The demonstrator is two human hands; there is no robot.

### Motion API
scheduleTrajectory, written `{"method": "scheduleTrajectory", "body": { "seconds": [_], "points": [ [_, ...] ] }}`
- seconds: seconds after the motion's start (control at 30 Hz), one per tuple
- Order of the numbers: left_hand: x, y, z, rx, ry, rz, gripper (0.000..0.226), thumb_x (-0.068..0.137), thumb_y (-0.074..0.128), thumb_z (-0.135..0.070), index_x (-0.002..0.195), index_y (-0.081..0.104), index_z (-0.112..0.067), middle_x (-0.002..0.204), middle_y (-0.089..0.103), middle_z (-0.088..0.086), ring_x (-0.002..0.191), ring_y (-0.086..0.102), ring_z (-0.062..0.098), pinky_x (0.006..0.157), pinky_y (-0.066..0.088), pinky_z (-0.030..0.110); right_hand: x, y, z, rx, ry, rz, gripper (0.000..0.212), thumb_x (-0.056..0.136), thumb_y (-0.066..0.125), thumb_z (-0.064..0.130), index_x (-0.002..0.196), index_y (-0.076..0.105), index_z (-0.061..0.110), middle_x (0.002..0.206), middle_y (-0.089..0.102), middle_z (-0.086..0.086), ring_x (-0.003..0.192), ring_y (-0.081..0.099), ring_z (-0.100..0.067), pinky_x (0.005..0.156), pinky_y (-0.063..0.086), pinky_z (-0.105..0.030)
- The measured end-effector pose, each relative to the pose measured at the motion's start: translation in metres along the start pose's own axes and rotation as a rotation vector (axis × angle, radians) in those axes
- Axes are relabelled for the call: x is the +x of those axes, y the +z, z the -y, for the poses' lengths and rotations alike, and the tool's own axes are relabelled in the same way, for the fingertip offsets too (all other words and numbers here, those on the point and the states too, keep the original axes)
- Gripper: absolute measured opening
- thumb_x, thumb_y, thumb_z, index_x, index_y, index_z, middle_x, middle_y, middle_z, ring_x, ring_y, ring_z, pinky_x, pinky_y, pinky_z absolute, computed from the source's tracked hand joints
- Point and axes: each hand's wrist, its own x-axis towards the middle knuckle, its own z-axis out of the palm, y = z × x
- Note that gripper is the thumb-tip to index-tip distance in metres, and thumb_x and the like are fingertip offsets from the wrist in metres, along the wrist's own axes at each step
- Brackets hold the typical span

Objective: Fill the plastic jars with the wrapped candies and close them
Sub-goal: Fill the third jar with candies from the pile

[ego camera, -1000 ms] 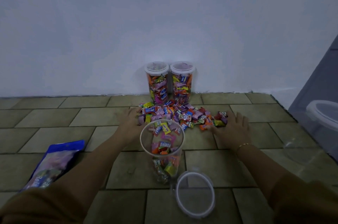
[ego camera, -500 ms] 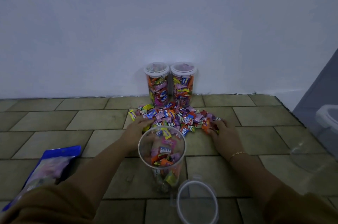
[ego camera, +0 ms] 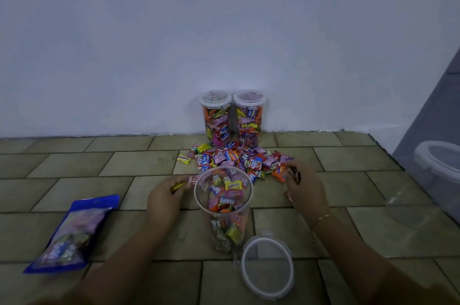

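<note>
A few wrapped candies are pinched in the curled fingers of the left hand point(ego camera: 166, 199), just left of the open jar point(ego camera: 223, 201); a yellow wrapper shows between the fingers. Candies are likewise held in the curled right hand point(ego camera: 304, 186), apparently an orange and a dark one, though blur limits certainty. The open jar stands on the tiled floor point(ego camera: 74, 162) between both hands and is partly filled. Its lid point(ego camera: 266, 266) lies flat on the floor just beside the jar base, on the near right. The loose candy pile point(ego camera: 239, 159) is spread behind the jar. Two filled jars point(ego camera: 232, 118) with lids on stand side by side against the wall point(ego camera: 224, 30). A blue candy bag point(ego camera: 74, 232) lies on the floor at the left
</note>
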Motion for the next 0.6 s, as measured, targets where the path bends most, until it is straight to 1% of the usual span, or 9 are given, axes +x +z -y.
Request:
{"method": "scheduleTrajectory", "body": {
  "seconds": [0.07, 0.17, 0.2, 0.27, 0.33, 0.4, 0.43, 0.5, 0.6],
  "points": [
    [-0.004, -0.003, -0.001, -0.064, -0.060, -0.060, 0.016, 0.086, 0.066, -0.021, 0.097, 0.072, -0.031, 0.099, 0.071, -0.007, 0.094, 0.065, 0.016, 0.087, 0.053, 0.045, 0.000, -0.006, 0.018, 0.074, -0.009, -0.015, 0.023, 0.090, 0.056, 0.008, 0.113, 0.061, 0.010, 0.104, 0.062, -0.005, 0.088, 0.052, -0.011, 0.077, 0.043, -0.025],
    [-0.011, -0.007, -0.007, -0.161, -0.138, -0.119, 0.017, 0.085, 0.068, -0.023, 0.102, 0.071, -0.024, 0.105, 0.069, -0.001, 0.097, 0.062, 0.014, 0.089, 0.050, 0.037, -0.002, -0.016, 0.050, 0.184, -0.071, -0.054, 0.019, 0.089, 0.059, 0.008, 0.107, 0.062, 0.011, 0.090, 0.059, 0.004, 0.076, 0.051, 0.000, 0.064, 0.038, -0.009],
    [-0.012, -0.008, -0.010, -0.203, -0.165, -0.136, 0.020, 0.084, 0.070, -0.025, 0.104, 0.071, -0.024, 0.106, 0.069, -0.001, 0.098, 0.061, 0.014, 0.088, 0.050, 0.035, -0.004, -0.018, 0.060, 0.220, -0.093, -0.067, 0.017, 0.088, 0.060, 0.008, 0.105, 0.062, 0.013, 0.087, 0.057, 0.006, 0.075, 0.051, 0.003, 0.064, 0.038, -0.005],
    [-0.014, -0.013, -0.017, -0.348, -0.213, -0.175, 0.021, 0.079, 0.075, -0.031, 0.099, 0.071, -0.031, 0.103, 0.071, -0.003, 0.099, 0.064, 0.014, 0.092, 0.051, 0.038, -0.007, -0.023, 0.079, 0.296, -0.129, -0.055, 0.017, 0.088, 0.061, 0.011, 0.102, 0.058, 0.020, 0.088, 0.058, 0.007, 0.077, 0.053, 0.003, 0.065, 0.039, -0.001],
    [-0.018, -0.020, -0.033, -0.547, -0.234, -0.225, 0.015, 0.078, 0.075, -0.028, 0.092, 0.072, -0.030, 0.091, 0.074, -0.003, 0.089, 0.069, 0.011, 0.090, 0.052, 0.037, -0.011, -0.025, 0.095, 0.366, -0.160, -0.010, 0.018, 0.089, 0.060, 0.015, 0.103, 0.056, 0.025, 0.097, 0.061, 0.005, 0.086, 0.057, -0.004, 0.073, 0.043, -0.007],
    [-0.024, -0.026, -0.054, -0.702, -0.198, -0.284, 0.015, 0.082, 0.072, -0.021, 0.097, 0.070, -0.024, 0.081, 0.073, -0.004, 0.075, 0.069, 0.002, 0.079, 0.052, 0.027, -0.015, -0.027, 0.107, 0.443, -0.185, 0.027, 0.019, 0.091, 0.059, 0.019, 0.107, 0.054, 0.028, 0.109, 0.062, 0.000, 0.102, 0.058, -0.012, 0.085, 0.048, -0.024],
    [-0.029, -0.029, -0.066, -0.741, -0.165, -0.303, 0.015, 0.083, 0.071, -0.022, 0.098, 0.069, -0.024, 0.077, 0.073, -0.005, 0.072, 0.067, 0.000, 0.075, 0.049, 0.023, -0.018, -0.028, 0.113, 0.479, -0.196, 0.039, 0.020, 0.091, 0.058, 0.020, 0.109, 0.053, 0.028, 0.114, 0.062, 0.000, 0.106, 0.058, -0.013, 0.089, 0.049, -0.029],
    [-0.039, -0.035, -0.089, -0.788, -0.097, -0.302, 0.014, 0.082, 0.071, -0.026, 0.095, 0.069, -0.027, 0.079, 0.074, -0.003, 0.079, 0.067, 0.004, 0.074, 0.046, 0.022, -0.023, -0.028, 0.123, 0.525, -0.212, 0.054, 0.020, 0.092, 0.055, 0.023, 0.110, 0.052, 0.032, 0.116, 0.060, 0.002, 0.109, 0.057, -0.011, 0.092, 0.049, -0.032],
    [-0.051, -0.039, -0.113, -0.796, 0.005, -0.224, 0.019, 0.076, 0.072, -0.032, 0.094, 0.071, -0.027, 0.087, 0.075, 0.004, 0.086, 0.068, 0.012, 0.073, 0.048, 0.020, -0.030, -0.025, 0.133, 0.577, -0.222, 0.095, 0.019, 0.093, 0.052, 0.027, 0.107, 0.050, 0.039, 0.113, 0.059, 0.013, 0.105, 0.057, -0.003, 0.092, 0.050, -0.032]
  ]
}}
